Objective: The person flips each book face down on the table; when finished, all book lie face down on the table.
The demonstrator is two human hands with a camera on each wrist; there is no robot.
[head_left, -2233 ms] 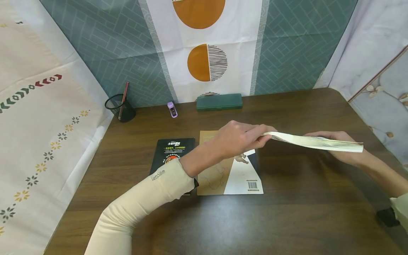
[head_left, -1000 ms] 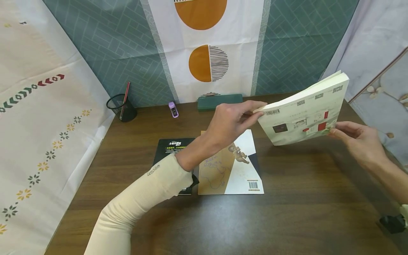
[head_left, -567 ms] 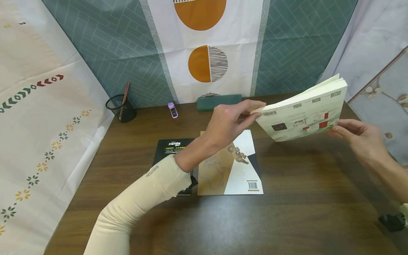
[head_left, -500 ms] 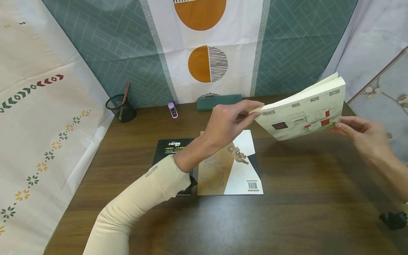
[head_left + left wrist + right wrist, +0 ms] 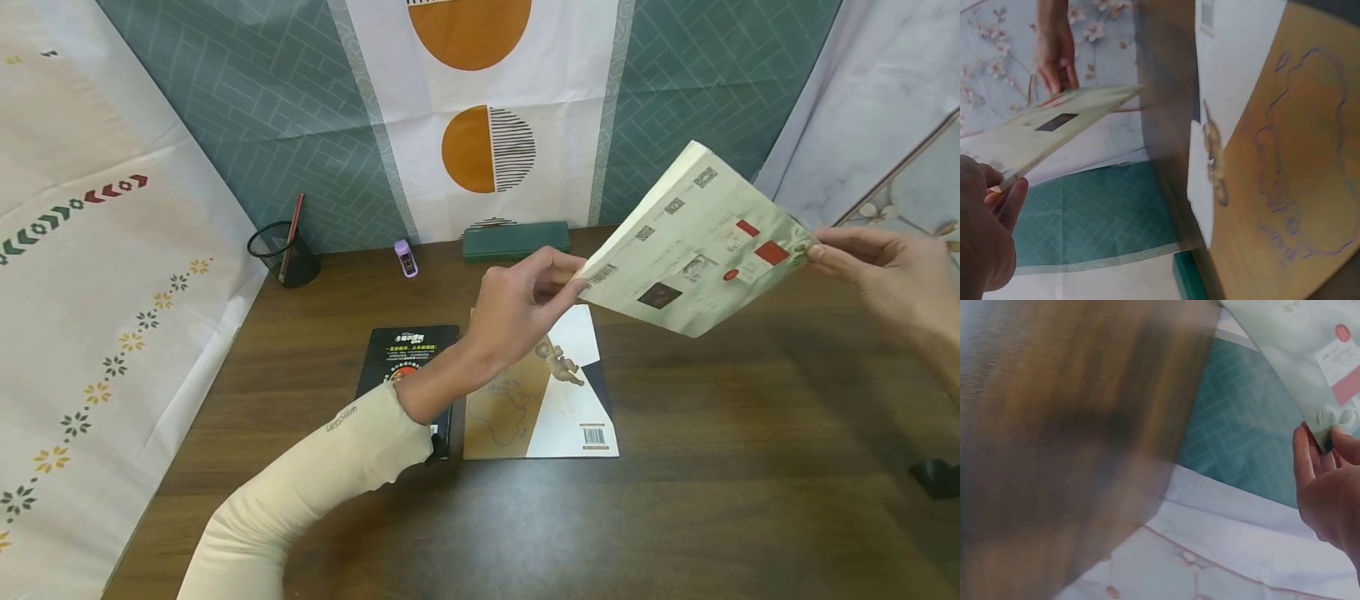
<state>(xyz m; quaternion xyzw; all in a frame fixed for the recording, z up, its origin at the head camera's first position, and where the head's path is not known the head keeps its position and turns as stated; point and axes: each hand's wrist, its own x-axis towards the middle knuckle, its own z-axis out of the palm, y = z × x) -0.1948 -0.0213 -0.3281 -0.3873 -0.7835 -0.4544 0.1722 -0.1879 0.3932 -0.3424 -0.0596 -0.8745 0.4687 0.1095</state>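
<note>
A pale green book is held in the air over the right half of the table, tilted, its printed cover with a barcode facing the head camera. My left hand pinches its lower left corner. At the opposite corner my right hand grips the book between thumb and fingers, as the right wrist view also shows with the hand. Below my left hand lies a tan and white book flat on the table. Beside it is a black book, partly covered by my left forearm.
At the back of the wooden table stand a black mesh pen cup with a red pencil, a small purple item and a dark green case. Patterned cloths hang behind and at both sides.
Seen edge-on at first, the green book has turned its printed cover toward the head camera. Lately its right end has risen with my right hand, while my left hand has shifted slightly left and down.
</note>
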